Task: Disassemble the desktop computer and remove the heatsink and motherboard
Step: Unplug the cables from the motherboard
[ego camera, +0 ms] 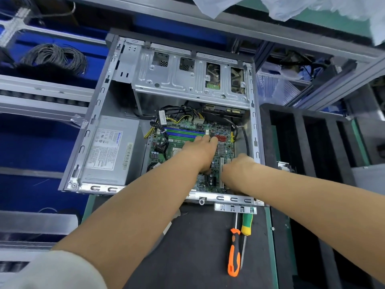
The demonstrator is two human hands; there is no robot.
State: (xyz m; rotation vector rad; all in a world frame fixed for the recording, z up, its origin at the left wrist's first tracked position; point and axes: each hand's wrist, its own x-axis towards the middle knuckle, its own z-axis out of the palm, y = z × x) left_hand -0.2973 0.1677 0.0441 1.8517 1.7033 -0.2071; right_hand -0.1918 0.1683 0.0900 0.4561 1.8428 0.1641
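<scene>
The open desktop case (100,113) lies on its side on a black mat. Inside it sits the green motherboard (183,126), with blue and green memory slots, red connectors and a small silver chipset heatsink (221,148). My left hand (200,151) lies across the middle of the board, its fingers stretched out flat and their tips touching near the red connectors. My right hand (239,165) is at the board's right edge beside the case wall, with its fingers curled down over that edge and their tips hidden. No large cooler shows on the board.
A grey power supply (108,151) fills the case's left side and a metal drive cage (187,74) its far end. Black and yellow cables (162,130) run onto the board's upper left. Two screwdrivers, orange-black (234,253) and green-yellow (246,224), lie on the mat. A black foam tray (300,142) stands to the right.
</scene>
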